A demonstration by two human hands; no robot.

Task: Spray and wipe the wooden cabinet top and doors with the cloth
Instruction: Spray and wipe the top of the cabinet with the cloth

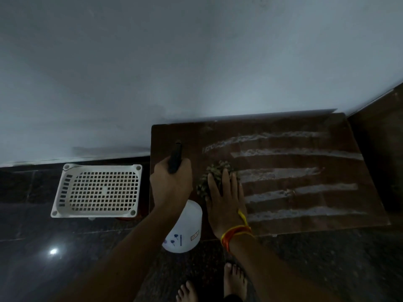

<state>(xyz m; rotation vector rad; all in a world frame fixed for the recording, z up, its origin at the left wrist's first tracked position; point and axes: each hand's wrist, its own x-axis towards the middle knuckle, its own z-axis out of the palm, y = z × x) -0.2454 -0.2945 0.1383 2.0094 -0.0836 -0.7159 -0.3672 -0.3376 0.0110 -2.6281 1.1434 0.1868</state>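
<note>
The dark wooden cabinet top (305,205) lies against the pale wall, streaked with several wet horizontal wipe marks. My right hand (226,203), with an orange thread at the wrist, presses flat on a greenish patterned cloth (214,173) near the top's left part. My left hand (171,184) grips the black head of a spray bottle (176,156); its white body (185,229) hangs below my wrist, over the cabinet's front left edge. The cabinet doors are hidden from this angle.
A white perforated plastic basket (97,190) stands on the dark glossy floor left of the cabinet. Dark furniture (379,149) adjoins on the right. My bare feet (218,284) stand at the cabinet's front.
</note>
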